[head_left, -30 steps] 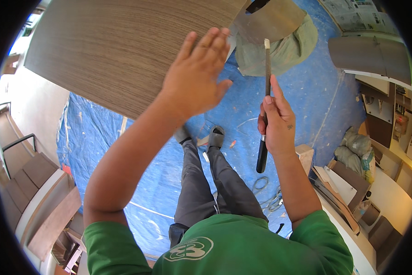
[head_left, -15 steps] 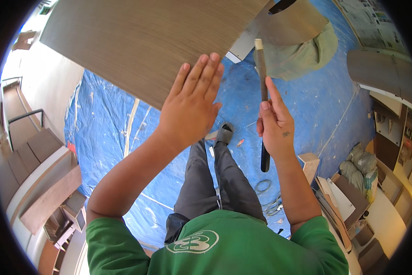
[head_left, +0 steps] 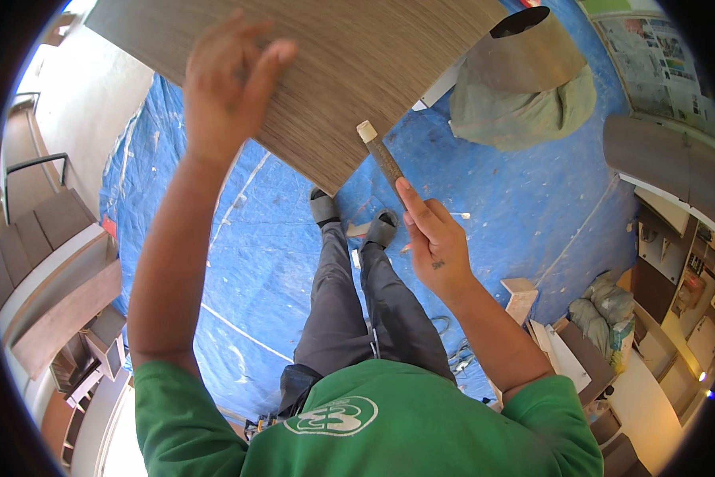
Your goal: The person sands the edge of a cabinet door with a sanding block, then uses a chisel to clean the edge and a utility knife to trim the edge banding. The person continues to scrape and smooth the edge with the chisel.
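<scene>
A large brown wood-grain panel fills the upper part of the view, one corner pointing toward me. Over its left side is my left hand, blurred, thumb apart from the fingers and nothing in it; I cannot tell whether it touches the surface. My right hand is closed round a slim dark stick with a rough-looking face and a pale tip, index finger stretched along it. The tip points up and left, close to the panel's right edge by the near corner. The stick's lower end is hidden by the hand.
Blue sheeting covers the floor under my feet. Beyond the panel's right edge, a curved brown piece rests on a greenish bag. Boards and furniture parts line the left; grey bags and shelving stand right.
My left hand has lifted from near the panel's corner and moved up and left. My right hand has brought the stick leftward, tilting it toward the panel's edge.
</scene>
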The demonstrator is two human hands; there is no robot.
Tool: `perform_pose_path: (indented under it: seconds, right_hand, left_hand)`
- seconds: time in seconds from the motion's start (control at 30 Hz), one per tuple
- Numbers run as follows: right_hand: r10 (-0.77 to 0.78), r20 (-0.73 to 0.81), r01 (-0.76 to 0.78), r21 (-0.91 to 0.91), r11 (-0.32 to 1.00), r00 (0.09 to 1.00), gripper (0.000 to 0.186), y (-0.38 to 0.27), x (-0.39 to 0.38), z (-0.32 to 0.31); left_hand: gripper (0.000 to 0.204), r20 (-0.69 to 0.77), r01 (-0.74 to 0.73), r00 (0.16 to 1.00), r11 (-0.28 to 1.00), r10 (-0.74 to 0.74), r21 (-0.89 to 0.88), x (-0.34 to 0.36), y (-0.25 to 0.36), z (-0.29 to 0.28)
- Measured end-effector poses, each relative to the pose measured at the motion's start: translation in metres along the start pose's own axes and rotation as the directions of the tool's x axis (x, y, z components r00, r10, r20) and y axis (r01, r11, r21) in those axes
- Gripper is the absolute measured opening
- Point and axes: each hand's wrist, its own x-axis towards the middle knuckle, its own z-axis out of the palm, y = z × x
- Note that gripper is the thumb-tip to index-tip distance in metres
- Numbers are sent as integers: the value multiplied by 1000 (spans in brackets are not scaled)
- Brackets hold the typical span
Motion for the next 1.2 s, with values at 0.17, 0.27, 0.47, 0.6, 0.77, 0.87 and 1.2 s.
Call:
perform_pose_path:
  seconds: [0.17,0.27,0.47,0.6,0.77,0.87,1.2]
  right_hand:
    - [-34,-41,31,-52,998,999,68,-1,13,8]
    - [-61,-87,49,-128,990,994,68,4,46,4]
    - [-40,-94,29,-119,993,995,72,3,38,9]
    - [15,-56,-19,-67,998,998,72,-3,1,17]
    - [25,-160,-29,-24,999,987,70,-1,69,0]
    - [134,-118,-141,-51,989,984,68,-8,58,-2]
    - [123,-209,-126,-1,992,970,64,-12,83,-7]
  left_hand:
    - [52,-99,184,978,983,-182,17,47,-38,23]
    - [52,-115,139,986,971,-119,194,50,-38,35]
    - [54,-36,159,987,954,-155,254,58,-34,40]
    - [52,-73,111,993,945,-93,308,53,-41,47]
    - [65,-3,150,988,943,-156,296,53,-44,48]
    - [72,30,176,981,943,-192,282,51,-44,49]
    - [73,37,178,980,942,-196,284,52,-42,47]
